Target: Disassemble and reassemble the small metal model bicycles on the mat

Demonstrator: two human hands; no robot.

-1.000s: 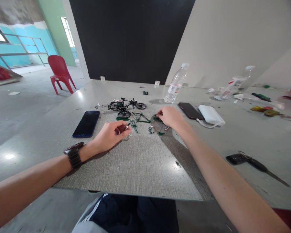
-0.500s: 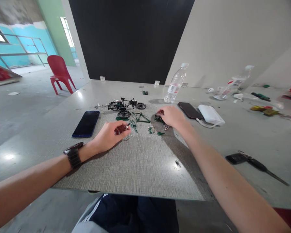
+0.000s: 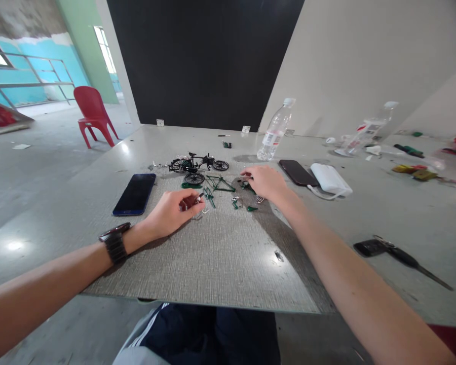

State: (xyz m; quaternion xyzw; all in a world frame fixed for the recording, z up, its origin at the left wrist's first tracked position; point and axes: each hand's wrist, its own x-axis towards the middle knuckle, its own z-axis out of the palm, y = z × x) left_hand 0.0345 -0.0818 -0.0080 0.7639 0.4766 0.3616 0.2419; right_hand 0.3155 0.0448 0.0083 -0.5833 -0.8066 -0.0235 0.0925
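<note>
My left hand (image 3: pixel 175 210) rests on the table with its fingers closed around a small dark and silver part (image 3: pixel 199 196), mostly hidden by the fingers. My right hand (image 3: pixel 266 181) hovers over small dark green parts (image 3: pixel 246 186), thumb and finger pinched together; a thin object seems to be at the tips, too small to name. Between the hands lie a green model bicycle frame (image 3: pixel 221 184), a green fork-like piece (image 3: pixel 210 197) and little green bits (image 3: pixel 252 208). Behind them lies a black model bicycle (image 3: pixel 193 165) with a loose wheel (image 3: pixel 194 178) in front.
A blue-edged phone (image 3: pixel 134 194) lies left. At the right are a dark phone (image 3: pixel 297 173), a white power bank (image 3: pixel 331 180) with a cable, and a screwdriver-like tool (image 3: pixel 403 257) beside a key fob (image 3: pixel 369 248). A plastic bottle (image 3: pixel 275 133) stands behind.
My right hand has shifted slightly left and up from the dark green parts, and a thin object seems to show at its fingertips. My left hand has stayed put.
</note>
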